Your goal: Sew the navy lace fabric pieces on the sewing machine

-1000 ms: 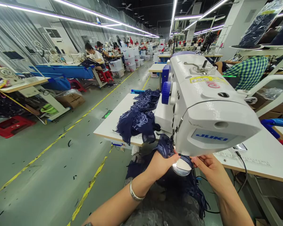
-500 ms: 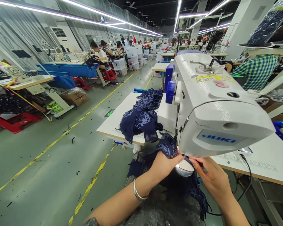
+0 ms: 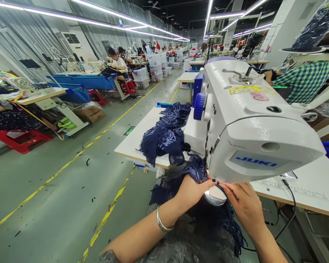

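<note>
Blue "JUKI" logo [image 3: 256,161] on sewing mach. [image 3: 259,126]; green arrow sign [image 3: 129,130] on flr. [image 3: 57,193]

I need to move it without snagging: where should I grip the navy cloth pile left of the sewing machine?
Probably by the loose near end of the cloth pile, from the near left. That end drapes over the front edge of the table, so it could be pinched from above and below, while the sewing machine crowds the pile's right side.

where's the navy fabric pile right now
In the head view, the navy fabric pile lies on the white table, just left of the sewing machine, beyond the person's left hand.
</note>
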{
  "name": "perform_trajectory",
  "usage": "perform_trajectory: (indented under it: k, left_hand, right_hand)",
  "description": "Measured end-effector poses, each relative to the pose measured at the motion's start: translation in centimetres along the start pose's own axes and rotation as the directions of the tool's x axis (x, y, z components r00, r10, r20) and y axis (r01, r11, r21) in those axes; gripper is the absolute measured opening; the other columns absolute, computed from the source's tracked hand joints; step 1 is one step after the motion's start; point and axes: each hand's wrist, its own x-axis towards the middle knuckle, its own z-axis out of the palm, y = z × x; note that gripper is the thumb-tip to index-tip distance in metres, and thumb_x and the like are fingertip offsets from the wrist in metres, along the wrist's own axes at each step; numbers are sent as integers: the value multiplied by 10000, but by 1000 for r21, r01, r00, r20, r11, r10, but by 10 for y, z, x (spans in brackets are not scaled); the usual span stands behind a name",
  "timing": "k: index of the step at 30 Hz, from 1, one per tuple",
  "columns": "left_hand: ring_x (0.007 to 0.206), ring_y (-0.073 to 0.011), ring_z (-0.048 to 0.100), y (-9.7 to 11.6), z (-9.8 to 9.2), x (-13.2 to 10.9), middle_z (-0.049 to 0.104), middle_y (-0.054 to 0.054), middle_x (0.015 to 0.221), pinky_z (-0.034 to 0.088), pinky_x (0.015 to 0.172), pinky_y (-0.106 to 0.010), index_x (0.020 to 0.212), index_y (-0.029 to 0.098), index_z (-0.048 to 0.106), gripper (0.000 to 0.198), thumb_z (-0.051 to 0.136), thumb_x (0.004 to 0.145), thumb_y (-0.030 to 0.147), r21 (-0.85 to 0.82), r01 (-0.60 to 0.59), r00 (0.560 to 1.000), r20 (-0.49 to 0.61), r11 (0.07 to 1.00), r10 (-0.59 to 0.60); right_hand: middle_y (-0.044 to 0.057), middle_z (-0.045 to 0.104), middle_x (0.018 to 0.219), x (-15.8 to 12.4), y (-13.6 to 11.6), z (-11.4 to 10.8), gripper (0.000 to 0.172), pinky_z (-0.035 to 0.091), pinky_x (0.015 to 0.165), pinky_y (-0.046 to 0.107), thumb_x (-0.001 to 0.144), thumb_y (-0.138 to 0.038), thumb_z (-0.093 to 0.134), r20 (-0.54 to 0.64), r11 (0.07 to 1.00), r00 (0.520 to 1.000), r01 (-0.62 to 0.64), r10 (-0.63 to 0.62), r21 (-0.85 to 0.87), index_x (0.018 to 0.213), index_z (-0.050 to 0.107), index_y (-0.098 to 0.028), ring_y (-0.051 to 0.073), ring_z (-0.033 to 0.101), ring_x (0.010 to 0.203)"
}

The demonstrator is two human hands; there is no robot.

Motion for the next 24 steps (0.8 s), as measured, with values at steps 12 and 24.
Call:
perform_trajectory:
  k: [12, 24]
  left_hand:
    - [1137, -281, 628, 7, 9, -1, 737, -93, 1068, 500, 1008, -419, 1012, 166, 698, 291, 735, 761, 309, -59, 21, 998, -51, 998, -24]
    - [1157, -304, 625, 13, 7, -4, 705, -109, 1188, 497, 1020, -464, 1143, 187, 675, 426, 725, 770, 387, 49, 5, 997, -80, 999, -1]
  right_hand:
    - [113, 706, 1162, 15, 16, 0, 465, 516, 911, 429, 839, -528, 638, 512, 557, 662, -744, 547, 368, 1175, 591, -210, 310, 632, 1126]
    - [104, 670, 1251, 24, 21, -7, 469, 527, 907, 429, 907, -538, 537, 593, 690, 652, -692, 472, 213, 1264, 577, -236, 310, 639, 1125]
